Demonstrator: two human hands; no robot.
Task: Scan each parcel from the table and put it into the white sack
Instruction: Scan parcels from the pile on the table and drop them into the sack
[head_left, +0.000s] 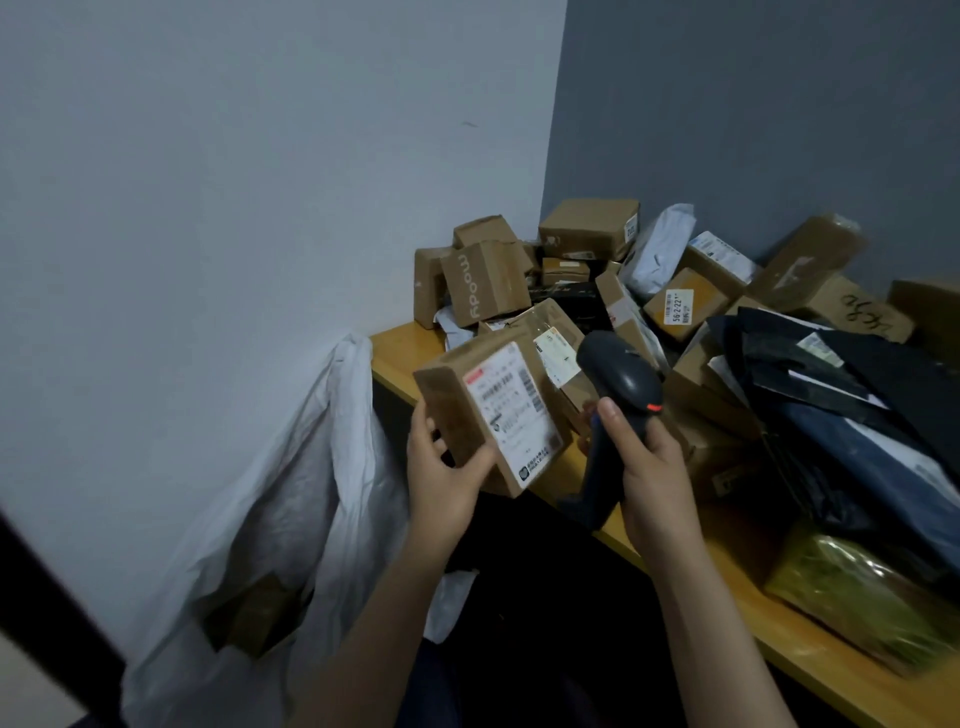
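Seen from the head camera, a person is standing at a table corner, both bare forearms reaching forward.

The left hand (447, 467) is gripping a small brown cardboard parcel with a white printed shipping label (493, 415). Its fingers are curling round the parcel's lower end, and the box is rising up and away from the palm. The label is facing upward and tilting toward the other hand, most likely so the barcode can be read.

The right hand (649, 457) is wrapping round the handle of a dark grey pistol-shaped barcode scanner (618, 379), thumb lying up the grip. The scanner's rounded head is sitting above that fist, just beside the label's right edge. Whether a beam is landing on the label cannot be told.

A white translucent plastic sack (311, 493) is hanging open below and to the left of the gripped parcel, close enough for a short drop. One brown box (254, 613) is already showing through its wall.

Beyond both hands, a heap of brown boxes and grey and black mailer bags (675, 291) is covering the yellow wooden table (405, 358), so much scanning appears to remain.
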